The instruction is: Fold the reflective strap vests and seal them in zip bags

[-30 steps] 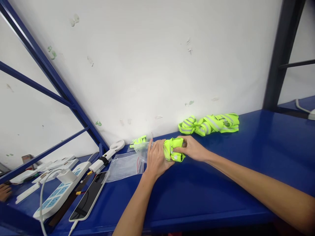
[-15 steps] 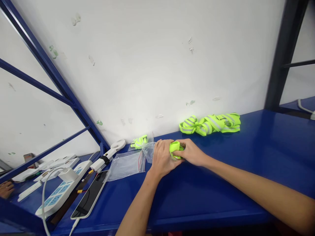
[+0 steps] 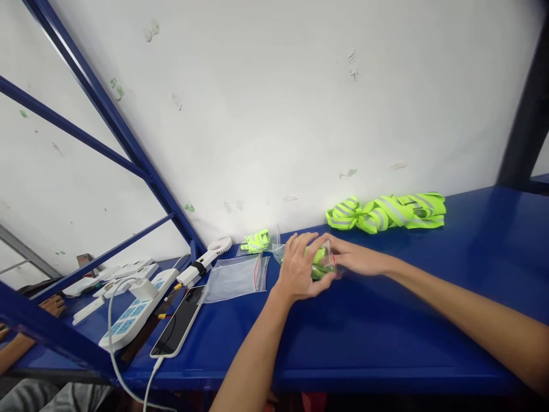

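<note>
A neon yellow-green reflective strap bundle (image 3: 318, 270) sits inside a clear zip bag (image 3: 329, 252) with a red line at its mouth. My left hand (image 3: 298, 269) wraps round the bag and bundle from the left, thumb below and fingers over the top. At the bag's mouth, my right hand (image 3: 354, 256) grips the edge; its fingertips are partly hidden behind the plastic. Left of my hands lies a flat clear zip bag (image 3: 234, 279). Another bagged neon bundle (image 3: 256, 241) rests behind it, near the wall.
Several neon reflective straps (image 3: 386, 213) lie bunched along the wall on the blue table (image 3: 386, 337). To the left are a white handheld fan (image 3: 219, 245), a phone (image 3: 180, 323) on a cable and a power strip (image 3: 139, 309). Beyond the blue frame (image 3: 146, 166) another person's hand (image 3: 52, 305) shows.
The neon bundle now sits deeper in the bag. My right hand has shifted from the bundle to the bag's mouth. The view has turned slightly left.
</note>
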Demonstrator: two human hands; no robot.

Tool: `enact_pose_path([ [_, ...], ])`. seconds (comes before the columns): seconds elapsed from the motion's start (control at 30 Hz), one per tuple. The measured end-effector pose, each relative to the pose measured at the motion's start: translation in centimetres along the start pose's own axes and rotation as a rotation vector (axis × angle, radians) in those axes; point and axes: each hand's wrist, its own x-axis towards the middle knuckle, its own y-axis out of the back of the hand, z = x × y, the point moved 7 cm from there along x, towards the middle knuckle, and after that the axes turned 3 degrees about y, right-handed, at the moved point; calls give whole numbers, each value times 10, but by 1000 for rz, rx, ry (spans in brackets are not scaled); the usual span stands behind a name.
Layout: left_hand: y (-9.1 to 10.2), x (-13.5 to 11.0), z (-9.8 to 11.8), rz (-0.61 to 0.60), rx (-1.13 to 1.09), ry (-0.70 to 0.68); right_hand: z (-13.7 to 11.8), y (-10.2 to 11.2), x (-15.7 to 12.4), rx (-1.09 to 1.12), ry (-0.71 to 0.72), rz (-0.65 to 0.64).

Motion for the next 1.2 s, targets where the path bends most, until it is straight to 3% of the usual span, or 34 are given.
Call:
enact_pose_path([
  [0.1, 2, -1, -21, -3, 14, 108, 0, 0, -1, 22, -28, -142],
  [0.17, -5, -1, -28, -55, 35, 162, 0, -2, 0, -11, -5, -162],
  [0.27, -16, 5, -29, -75, 93, 244, 7, -1, 6, -95, 49, -46],
  [0.37, -21, 13, -28, -17, 183, 367, 19, -1, 9, -152, 90, 95],
  [0.53, -39, 29, -14, -105, 201, 210, 33, 3, 4, -243, 94, 163],
  [0.6, -45, 31, -18, -148, 229, 218, 36, 11, 1, -259, 67, 202],
  [0.7, -51, 35, -29, -135, 299, 333, 44, 23, 0, -148, 15, 278],
  [0.83, -58, 40, -34, -108, 372, 452, 62, 28, 1, 207, -112, 334],
  [0.97, -53, 39, -35, -127, 412, 537, 75, 23, -2, 450, -274, 375],
  [1.07, -41, 38, -39, -197, 400, 527, 69, 16, 0, 366, -222, 323],
  [1.2, -31, 42, -44, -258, 225, 371, 63, 13, 2, 273, -146, 337],
])
